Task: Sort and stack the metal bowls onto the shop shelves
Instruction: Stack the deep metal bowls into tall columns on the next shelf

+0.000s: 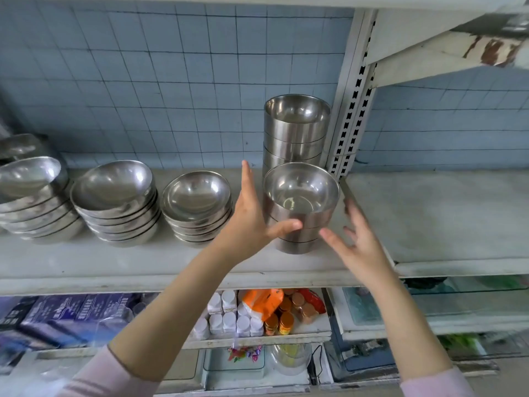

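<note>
- The front stack of deep bowls stands on the shelf near its front edge, at the right end of the bay. It is upright, and its walls look aligned.
- Directly behind it stands a taller stack of the same deep bowls, close to the slotted upright post.
- Left hand: fingers straight and spread alongside the stack's left wall, thumb laid across the front wall. It touches the stack but does not clasp it.
- Right hand: fingers spread and blurred, just beside the stack's right wall. Contact cannot be confirmed, and it holds nothing.
- Step in hand, as a judgement: the front stack is either being seated and squared or being released.
- Next move calls for a check that the stack sits flat and clear of the shelf edge. Both hands should then lift away without tipping it.
- To the left stand three stacks of shallow bowls: nearest stack, middle stack and far stack. The far two lean slightly.
- The right bay shelf lies beyond the post.
- The lower shelf holds white bottles.
</note>
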Demonstrator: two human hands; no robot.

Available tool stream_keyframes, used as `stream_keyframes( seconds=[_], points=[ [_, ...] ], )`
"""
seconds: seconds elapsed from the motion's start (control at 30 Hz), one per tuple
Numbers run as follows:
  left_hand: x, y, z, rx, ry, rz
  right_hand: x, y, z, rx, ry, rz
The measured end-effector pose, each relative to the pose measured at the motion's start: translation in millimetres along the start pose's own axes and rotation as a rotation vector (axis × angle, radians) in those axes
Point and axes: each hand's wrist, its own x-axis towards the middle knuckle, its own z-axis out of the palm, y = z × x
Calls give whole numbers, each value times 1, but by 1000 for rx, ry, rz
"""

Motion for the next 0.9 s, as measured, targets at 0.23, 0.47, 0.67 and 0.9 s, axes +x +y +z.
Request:
stream_keyframes(
  seconds=[0.23, 0.47, 0.67, 0.9],
  points=[
    [-26, 8, -106, 314, 243, 156, 5, -100, 17, -110, 86, -363],
    [-37, -36, -286, 629, 287, 58, 60, -207, 156, -39, -216, -386],
    [-44, -107, -425, 768, 246, -174, 115, -289, 296, -165, -366, -352],
    [-16, -196, -529, 698, 113, -430, 174, -340, 422, -355, -500, -192]
  ],
)
